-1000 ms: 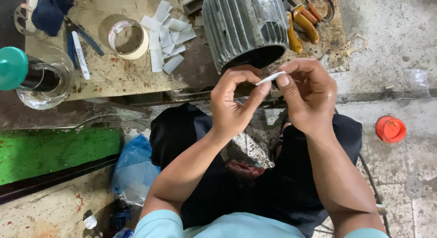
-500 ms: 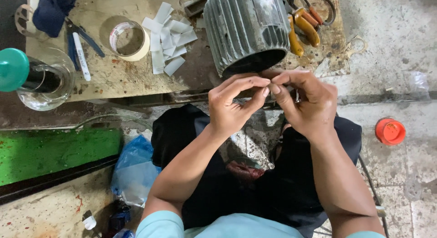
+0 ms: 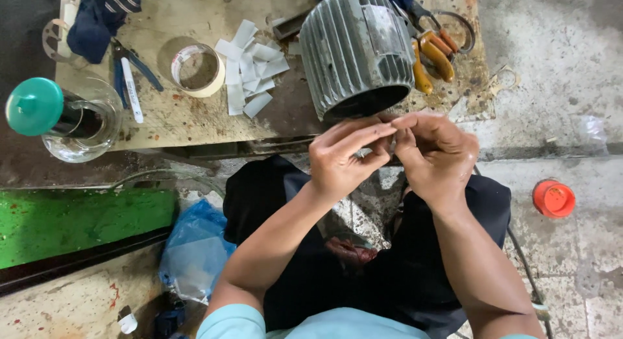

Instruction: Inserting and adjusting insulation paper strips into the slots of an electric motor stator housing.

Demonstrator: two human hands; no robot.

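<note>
Head view: hands [image 3: 392, 154] pinch white strip [image 3: 365, 152] between fingertips.

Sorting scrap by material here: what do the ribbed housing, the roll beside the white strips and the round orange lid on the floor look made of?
Ribbed housing: likely cast metal, dull grey, with moulded cooling fins. Roll: looks like tape, cream with a hollow core. White strips: thin cut paper or film, hard to tell. Orange lid: probably plastic, smooth and bright.

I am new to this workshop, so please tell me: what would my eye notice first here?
First, the two hands, left hand and right hand, meeting fingertip to fingertip at the centre. Just behind them a grey ribbed motor housing lies on the worn bench, with white paper strips to its left.
</note>
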